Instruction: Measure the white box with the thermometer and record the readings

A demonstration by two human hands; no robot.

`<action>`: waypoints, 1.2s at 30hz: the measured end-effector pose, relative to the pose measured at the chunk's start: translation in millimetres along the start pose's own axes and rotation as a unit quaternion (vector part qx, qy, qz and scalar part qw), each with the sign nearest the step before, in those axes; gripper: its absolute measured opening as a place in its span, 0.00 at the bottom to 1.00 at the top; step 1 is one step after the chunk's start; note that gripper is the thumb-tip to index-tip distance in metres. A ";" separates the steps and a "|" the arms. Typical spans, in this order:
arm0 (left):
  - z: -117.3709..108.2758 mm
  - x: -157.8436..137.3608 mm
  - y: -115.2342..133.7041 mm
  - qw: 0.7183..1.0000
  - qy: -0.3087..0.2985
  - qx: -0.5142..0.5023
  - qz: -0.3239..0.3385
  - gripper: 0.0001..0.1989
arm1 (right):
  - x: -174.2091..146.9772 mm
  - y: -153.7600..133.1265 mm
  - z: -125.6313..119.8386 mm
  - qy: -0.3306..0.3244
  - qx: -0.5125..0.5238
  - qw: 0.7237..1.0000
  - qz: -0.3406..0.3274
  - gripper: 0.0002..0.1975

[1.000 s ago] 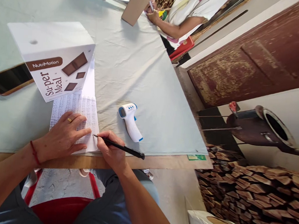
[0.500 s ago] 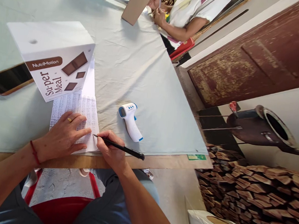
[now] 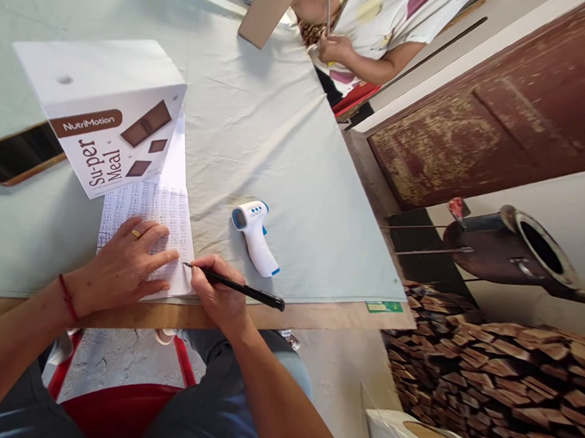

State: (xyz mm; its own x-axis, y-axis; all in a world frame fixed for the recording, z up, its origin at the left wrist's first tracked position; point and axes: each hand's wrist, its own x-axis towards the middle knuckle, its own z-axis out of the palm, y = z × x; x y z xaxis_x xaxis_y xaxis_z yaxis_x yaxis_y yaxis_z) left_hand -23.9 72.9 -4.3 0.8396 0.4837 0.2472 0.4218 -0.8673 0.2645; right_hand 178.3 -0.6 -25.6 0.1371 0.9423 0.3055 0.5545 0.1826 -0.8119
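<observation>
A sheet of paper [image 3: 146, 202] covered in dense handwriting lies near the table's front edge. My left hand [image 3: 132, 261] rests flat across it with the fingers spread. Between the fingers of my right hand [image 3: 222, 291] is a black pen [image 3: 247, 291], its tip at the paper just right of my left fingertips. Behind the writing, a white folded card [image 3: 105, 99] printed "NutriMotion Su-per Meal" stands up, covering the paper's far part. To the right of the paper lies a white and blue infrared thermometer [image 3: 256, 236].
A phone [image 3: 21, 153] lies left of the card, partly hidden by it. A cardboard box [image 3: 267, 14] stands at the far side, near another person's hand [image 3: 334, 48] holding a thin stick. Stacked firewood [image 3: 502, 374] fills the lower right, beyond the table's edge.
My right hand and the pen have shifted very slightly right. The other person's hands and arms have moved rightward. My left hand stays put.
</observation>
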 end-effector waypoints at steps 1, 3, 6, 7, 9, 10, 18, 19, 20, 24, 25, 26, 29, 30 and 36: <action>0.0 0.2 0.0 1.000 0.001 0.000 0.000 0.15 | 0.1 0.1 0.1 -0.002 0.001 1.000 0.002 0.06; -0.1 0.4 0.0 1.000 0.001 -0.001 0.000 0.15 | 0.5 0.3 0.0 -0.008 0.002 1.000 0.004 0.06; 0.0 0.5 -0.2 1.000 0.000 -0.002 0.000 0.16 | 0.9 0.3 -0.4 -0.001 0.004 1.000 0.002 0.06; 0.1 0.4 -0.2 1.000 -0.001 -0.002 0.001 0.16 | 0.9 0.2 -0.5 0.004 0.005 1.000 -0.001 0.06; 0.3 0.2 -0.3 1.000 -0.001 -0.004 0.001 0.15 | 0.8 0.2 -0.5 0.007 0.002 1.000 -0.008 0.06; 0.6 0.0 -0.4 1.000 0.000 -0.005 0.000 0.15 | 0.6 0.3 -0.4 0.005 0.001 1.000 -0.009 0.06; 1.3 -0.3 -0.8 1.000 0.000 -0.005 0.000 0.16 | 0.9 1.4 -0.8 0.004 -0.002 1.000 0.003 0.05; 0.9 -0.3 -0.8 1.000 -0.002 -0.006 0.000 0.16 | 1.0 1.5 -1.0 0.000 0.000 1.000 0.004 0.06; 0.5 -0.2 -0.9 1.000 -0.003 -0.007 0.000 0.15 | 1.0 1.7 -1.1 -0.002 0.004 1.000 0.008 0.06; 0.6 -0.6 -1.4 1.000 0.005 -0.005 0.005 0.16 | 0.0 3.0 -0.8 0.013 0.017 0.999 0.025 0.05; 1.1 -0.7 -1.5 1.000 0.008 -0.004 0.007 0.16 | -0.2 3.3 -0.6 0.018 0.015 0.999 0.026 0.05; 1.7 -0.9 -1.5 1.000 0.009 -0.002 0.008 0.16 | -0.4 3.6 -0.5 0.020 0.012 0.999 0.024 0.05; 2.9 -1.2 -1.4 1.000 0.010 0.002 0.008 0.16 | -0.1 4.2 -0.7 0.019 0.004 1.000 0.015 0.05; 2.8 -1.2 -1.4 1.000 0.009 0.003 0.007 0.16 | 0.1 4.4 -0.8 0.016 0.003 1.000 0.012 0.05; 0.7 -0.2 -0.4 1.000 0.009 0.006 0.008 0.16 | -0.2 4.1 -1.7 0.035 0.000 0.999 -0.012 0.06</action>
State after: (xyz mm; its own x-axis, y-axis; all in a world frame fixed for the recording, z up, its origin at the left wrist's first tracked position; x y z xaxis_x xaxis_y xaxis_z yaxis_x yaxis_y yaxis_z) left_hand -24.0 73.1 -5.1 0.8401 0.4718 0.2675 0.4129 -0.8762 0.2487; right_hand 182.0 -0.5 -28.1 0.1797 0.9157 0.3594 0.5590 0.2055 -0.8033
